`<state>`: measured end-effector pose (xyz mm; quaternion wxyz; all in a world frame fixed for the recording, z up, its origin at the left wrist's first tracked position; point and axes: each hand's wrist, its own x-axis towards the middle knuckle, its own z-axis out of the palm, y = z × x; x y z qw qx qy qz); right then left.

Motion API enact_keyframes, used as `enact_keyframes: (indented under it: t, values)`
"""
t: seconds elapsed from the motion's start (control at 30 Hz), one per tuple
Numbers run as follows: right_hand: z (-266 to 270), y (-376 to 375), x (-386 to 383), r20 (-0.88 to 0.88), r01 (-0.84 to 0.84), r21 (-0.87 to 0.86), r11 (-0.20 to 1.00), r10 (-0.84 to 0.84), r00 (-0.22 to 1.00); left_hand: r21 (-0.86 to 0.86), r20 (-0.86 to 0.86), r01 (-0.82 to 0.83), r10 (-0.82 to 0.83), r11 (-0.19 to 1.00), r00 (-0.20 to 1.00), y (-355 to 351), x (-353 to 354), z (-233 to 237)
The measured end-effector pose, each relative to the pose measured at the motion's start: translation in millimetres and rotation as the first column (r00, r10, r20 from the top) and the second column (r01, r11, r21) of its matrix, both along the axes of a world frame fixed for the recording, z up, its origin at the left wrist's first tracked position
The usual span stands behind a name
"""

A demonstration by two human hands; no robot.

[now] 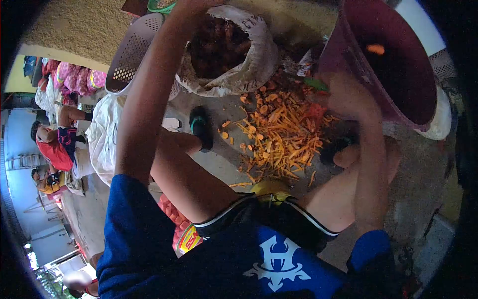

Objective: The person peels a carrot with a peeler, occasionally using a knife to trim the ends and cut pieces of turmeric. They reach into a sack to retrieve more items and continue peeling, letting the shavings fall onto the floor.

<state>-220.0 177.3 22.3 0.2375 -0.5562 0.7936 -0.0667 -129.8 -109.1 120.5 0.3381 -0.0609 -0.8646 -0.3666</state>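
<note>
Between my knees, orange peelings point(279, 134) lay strewn over the concrete floor point(219, 164). My right hand point(348, 97) clasped the tilted maroon bucket point(393, 65) above them. Farther off, my left hand point(193, 10) reached into the sack point(259, 55), its grip impossible to tell. A basket point(132, 55) leaned by the rough wall point(74, 25).

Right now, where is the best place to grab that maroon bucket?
I'd grip the maroon bucket at its lower-left rim, coming from below, where the right hand holds it. It is tilted with its mouth towards the camera, leaving that edge exposed.
</note>
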Motion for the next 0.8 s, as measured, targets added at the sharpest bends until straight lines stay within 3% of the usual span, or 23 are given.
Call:
enact_keyframes:
  t: [0.07,0.1,0.13,0.17,0.2,0.27,0.33,0.37,0.4,0.53,0.6,0.63,0.7,0.73,0.77,0.8]
  values:
    - [18.2,13.5,7.5,-0.001,0.064,-0.012,0.998,-0.064,0.998,0.208,0.269,0.245,-0.296,0.947,0.916,-79.9,17.9,-48.8]
    - [18.7,20.9,8.9,-0.048,0.063,-0.183,0.981,-0.073,0.996,0.211,0.274,0.24,-0.293,0.948,0.916,-87.2,30.7,-68.5]
    - [20.3,24.7,8.9,-0.092,0.051,-0.347,0.936,-0.089,0.992,-0.209,0.423,0.026,0.067,0.978,0.904,-87.8,45.7,-85.8]
    - [25.7,23.9,7.7,-0.087,0.047,-0.343,0.938,-0.081,0.993,-0.611,0.403,-0.124,0.442,0.782,0.801,-94.4,59.9,-106.4]
    - [32.3,20.8,6.1,-0.049,0.054,-0.292,0.955,-0.071,0.996,-0.609,0.41,-0.127,0.448,0.783,0.794,-112.2,73.7,-132.8]
    - [35.0,17.3,5.5,0.001,0.05,-0.233,0.971,-0.051,0.999,-0.934,0.308,0.105,0.624,0.34,0.719,-160.5,112.2,-195.0]
    - [33.6,15.6,4.3,-0.053,0.071,-0.193,0.979,-0.083,0.995,-0.913,0.4,0.224,0.635,0.341,0.662,-209.5,163.7,-246.9]
    - [33.7,15.3,3.6,-0.046,0.069,-0.191,0.979,-0.079,0.996,-0.832,0.549,0.31,0.758,0.459,0.352,-206.5,170.7,-238.5]
    - [34.1,15.7,3.6,-0.044,0.08,-0.186,0.979,-0.09,0.995,-0.733,0.625,0.344,0.781,0.588,-0.003,-203.2,177.0,-230.0]
    - [37.4,8.1,5.1,0.034,0.122,-0.088,0.989,-0.119,0.992,-0.756,0.55,0.438,0.835,0.486,0.023,-200.5,171.5,-217.7]
    - [39.2,1.7,2.6,0.076,0.138,0.001,0.99,-0.138,0.988,-0.846,0.505,0.373,0.797,0.381,0.33,-191.0,153.3,-223.1]
    - [38.9,-1.2,1.4,0.108,0.152,0.091,0.984,-0.161,0.981,-0.843,0.509,0.375,0.796,0.384,0.328,-181.7,135.4,-226.0]
    - [37.3,-6.7,-0.6,0.138,0.164,0.138,0.977,-0.183,0.973,-0.724,0.665,0.436,0.708,0.535,0.237,-171.6,95.8,-234.6]
    - [36.4,-8.5,-2.0,0.165,0.176,0.179,0.968,-0.206,0.964,-0.721,0.669,0.436,0.704,0.538,0.237,-214.1,105.5,-299.2]
    - [32.9,-6.2,-1.9,0.165,0.177,0.184,0.967,-0.208,0.964,-0.47,0.825,0.163,0.367,0.867,0.43,-263.0,92.0,-366.5]
    - [27.1,-0.9,-0.4,0.108,0.177,0.096,0.98,-0.187,0.976,-0.029,0.742,-0.019,0.034,0.999,0.67,-321.6,118.0,-417.3]
